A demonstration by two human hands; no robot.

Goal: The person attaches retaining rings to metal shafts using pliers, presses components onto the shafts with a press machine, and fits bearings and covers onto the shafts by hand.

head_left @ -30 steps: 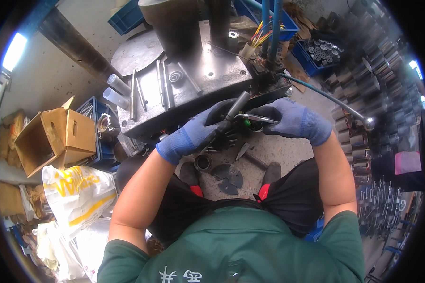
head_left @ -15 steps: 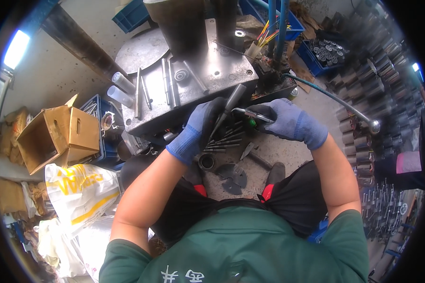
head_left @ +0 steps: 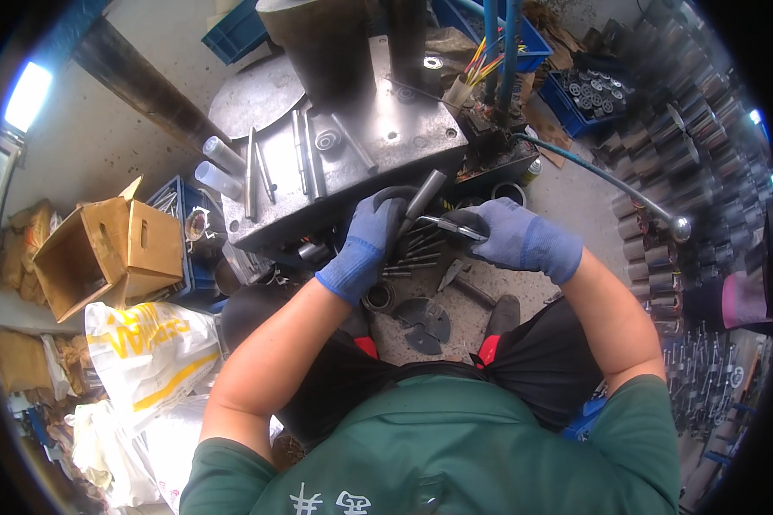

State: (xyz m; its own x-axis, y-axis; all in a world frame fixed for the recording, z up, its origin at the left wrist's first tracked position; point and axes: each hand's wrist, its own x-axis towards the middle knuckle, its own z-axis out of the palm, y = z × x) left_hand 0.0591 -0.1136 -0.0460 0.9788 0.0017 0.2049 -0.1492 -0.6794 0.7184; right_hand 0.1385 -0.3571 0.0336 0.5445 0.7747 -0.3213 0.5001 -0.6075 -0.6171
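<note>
My left hand, in a blue glove with dark palm, is closed round a grey metal shaft. The shaft is tilted, its upper end pointing away to the right. In my right hand, gloved the same way, is a caliper. Its jaw end reaches left to beside the shaft; whether they touch I cannot tell. Both hands are in front of the near edge of a metal press table. Several thin shafts lie below, between my hands.
Metal rods and two translucent plastic cylinders stand or lie on the press table. A hammer and a dark slotted disc are on the floor. A cardboard box sits at left, stacked metal cylinders at right.
Both hands have come slightly lower and nearer to me, with the shaft and caliper still in them. My right hand has also shifted a little left.
</note>
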